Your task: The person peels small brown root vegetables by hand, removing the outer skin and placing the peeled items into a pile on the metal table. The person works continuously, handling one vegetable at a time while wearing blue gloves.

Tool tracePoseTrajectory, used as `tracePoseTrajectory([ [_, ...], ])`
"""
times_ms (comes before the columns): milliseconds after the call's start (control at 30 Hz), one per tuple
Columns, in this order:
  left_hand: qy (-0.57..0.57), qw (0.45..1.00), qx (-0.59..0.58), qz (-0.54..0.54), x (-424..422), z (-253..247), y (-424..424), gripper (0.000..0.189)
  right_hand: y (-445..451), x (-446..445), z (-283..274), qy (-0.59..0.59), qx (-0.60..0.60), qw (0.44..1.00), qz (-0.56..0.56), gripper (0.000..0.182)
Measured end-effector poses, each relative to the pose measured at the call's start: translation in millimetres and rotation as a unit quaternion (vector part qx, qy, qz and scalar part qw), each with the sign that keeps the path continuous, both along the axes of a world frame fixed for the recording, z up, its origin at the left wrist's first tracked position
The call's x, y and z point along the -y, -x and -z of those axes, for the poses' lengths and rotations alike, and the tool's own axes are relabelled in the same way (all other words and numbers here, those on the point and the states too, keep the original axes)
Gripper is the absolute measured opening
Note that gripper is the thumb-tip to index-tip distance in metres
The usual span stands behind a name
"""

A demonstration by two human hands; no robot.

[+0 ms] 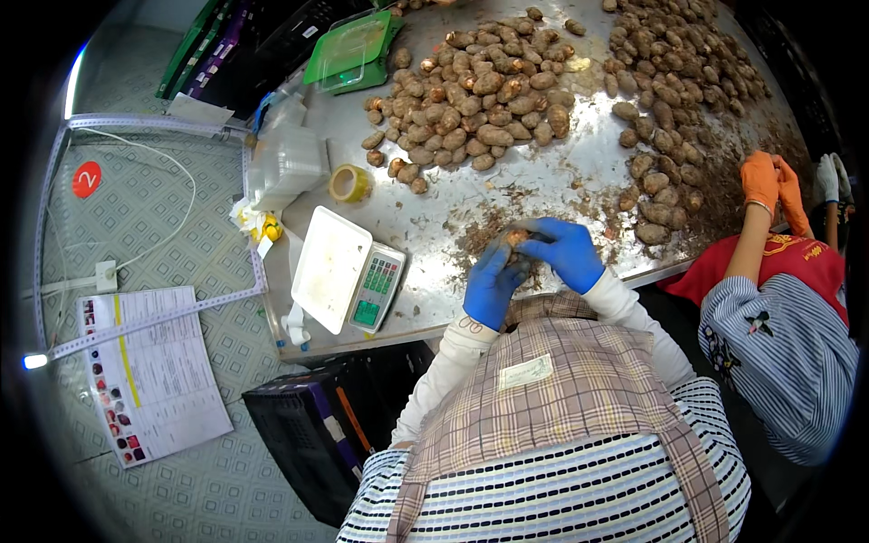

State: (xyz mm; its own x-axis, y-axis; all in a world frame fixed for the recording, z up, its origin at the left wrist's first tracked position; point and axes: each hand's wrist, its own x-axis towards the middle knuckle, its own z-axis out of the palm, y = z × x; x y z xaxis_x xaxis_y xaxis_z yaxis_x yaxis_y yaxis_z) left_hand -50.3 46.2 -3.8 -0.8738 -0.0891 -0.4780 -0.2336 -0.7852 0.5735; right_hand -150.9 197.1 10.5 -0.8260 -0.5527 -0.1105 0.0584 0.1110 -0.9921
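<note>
A small brown taro corm (516,237) with a pale orange patch sits between my two blue-gloved hands, above the front of the metal table (434,271). My left hand (492,282) grips it from the left and below. From the right, the thumb and fingers of my right hand (567,251) close on the same corm. Part of it is hidden by the gloves. Brown scraps of skin and soil (482,237) lie scattered under and around both hands. Beyond them is a heap of taro corms (468,95), some with pale cut ends.
To the left are a digital scale (333,271), a yellow tape roll (349,183) and stacked clear plastic boxes (288,159). A green scale (356,51) stands behind. Further corms (679,75) cover the right side, near a co-worker's orange gloves (770,180). Black crates (312,434) stand below the table.
</note>
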Motion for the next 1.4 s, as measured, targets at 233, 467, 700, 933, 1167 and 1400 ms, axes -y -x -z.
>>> tracePoseTrajectory([
  [233,0.097,0.995,0.026,0.012,-4,-12,2,0.045,2,-9,-8,-0.020,-0.101,0.994,-0.041,0.029],
  [467,0.184,0.982,0.034,-0.014,-3,-15,4,0.046,-7,-2,11,0.072,-0.137,0.987,0.049,0.023],
  [700,0.279,0.959,0.007,-0.052,-9,-34,7,0.043,2,-7,15,0.097,0.130,0.984,0.073,0.020],
  [933,0.535,0.844,-0.016,-0.027,-9,-19,2,0.042,-2,-1,1,0.005,0.109,0.994,0.020,0.027],
  [1167,0.657,0.754,-0.008,-0.009,-10,-31,3,0.039,0,-2,3,-0.060,0.027,0.998,0.024,0.023],
  [1400,0.507,0.861,-0.016,-0.043,-8,-22,-4,0.041,-12,6,-2,-0.094,-0.061,0.993,0.034,0.021],
])
